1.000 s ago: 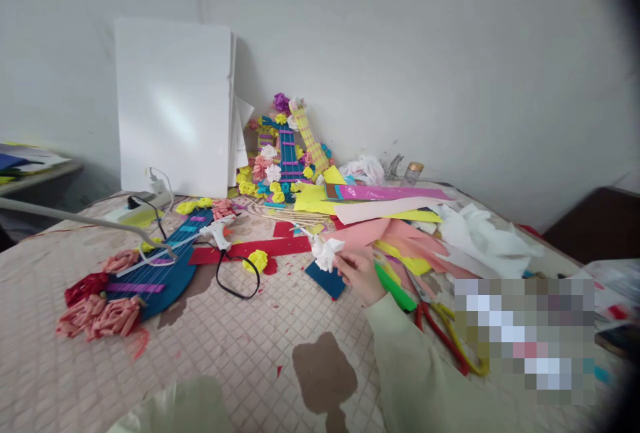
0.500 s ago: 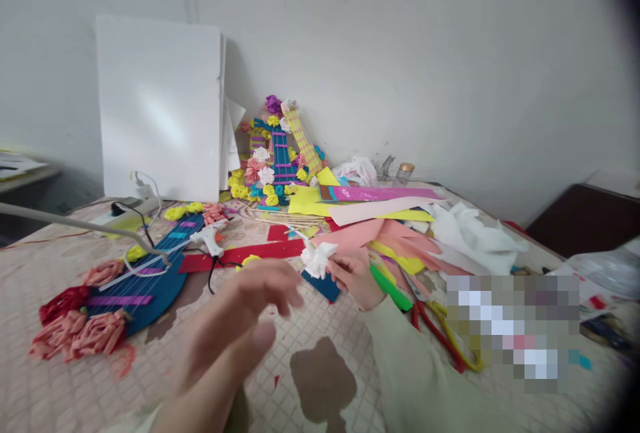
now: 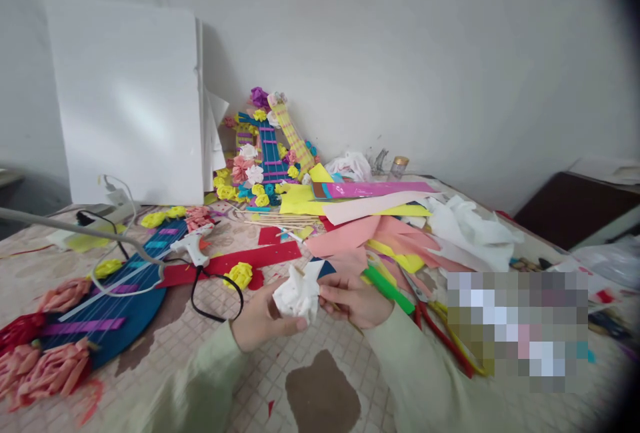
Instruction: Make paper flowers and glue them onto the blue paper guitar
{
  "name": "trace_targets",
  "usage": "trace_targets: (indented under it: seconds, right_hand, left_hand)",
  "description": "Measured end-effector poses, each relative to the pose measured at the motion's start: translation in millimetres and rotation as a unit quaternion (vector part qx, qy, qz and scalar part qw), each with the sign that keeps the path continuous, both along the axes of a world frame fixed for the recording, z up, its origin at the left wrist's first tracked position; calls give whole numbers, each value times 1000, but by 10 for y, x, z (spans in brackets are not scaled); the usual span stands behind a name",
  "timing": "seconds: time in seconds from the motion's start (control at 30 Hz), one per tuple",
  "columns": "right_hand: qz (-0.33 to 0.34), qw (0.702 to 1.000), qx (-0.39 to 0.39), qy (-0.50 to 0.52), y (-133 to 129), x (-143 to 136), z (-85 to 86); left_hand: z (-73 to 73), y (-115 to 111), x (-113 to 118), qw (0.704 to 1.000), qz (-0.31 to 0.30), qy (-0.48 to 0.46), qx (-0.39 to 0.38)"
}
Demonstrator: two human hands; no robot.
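A crumpled white paper flower (image 3: 297, 294) is held above the table between both hands. My left hand (image 3: 264, 315) is closed round its left side, thumb along the lower edge. From the right, my right hand (image 3: 354, 297) pinches the flower's edge with thumb and fingertips. Just left of my hands lies a yellow paper flower (image 3: 240, 275). A white glue gun (image 3: 193, 245) with a black cord rests on a blue guitar-shaped piece (image 3: 135, 318) trimmed with pink, red and yellow paper flowers.
Crepe paper strips (image 3: 345, 239) in pink, yellow and red spread behind my hands. Scissors (image 3: 437, 326) and a green strip (image 3: 389, 291) lie to the right. Decorated guitar shapes (image 3: 273, 153) and a white board (image 3: 125, 106) lean on the wall. A white cable (image 3: 75, 223) crosses at left.
My left hand has moved from the raised, open position onto the white flower. The flower is lower and now gripped by both hands. The view has turned slightly right.
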State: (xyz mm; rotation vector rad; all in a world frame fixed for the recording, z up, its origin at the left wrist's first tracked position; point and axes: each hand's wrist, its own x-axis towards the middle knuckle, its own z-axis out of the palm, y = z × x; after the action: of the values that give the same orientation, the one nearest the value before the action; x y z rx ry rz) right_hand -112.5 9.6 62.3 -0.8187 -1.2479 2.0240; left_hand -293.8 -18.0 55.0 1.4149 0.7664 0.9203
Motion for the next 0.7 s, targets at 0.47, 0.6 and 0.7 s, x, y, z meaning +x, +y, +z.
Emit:
trace_targets:
  seconds: [0.47,0.6,0.7]
  right_hand:
    - [-97,939,253,-211,-76,-99,-70]
    - [-105,932,263,-225,-93,-116,-98]
    - [-107,933,258,-227,-92,-118,-104]
  left_hand:
    - [-171,-101,25,983,154,-28,-100]
    - [-187,-108,32,983,156,-26,-96]
    - [-197,-119,34,983,161,-15,-91]
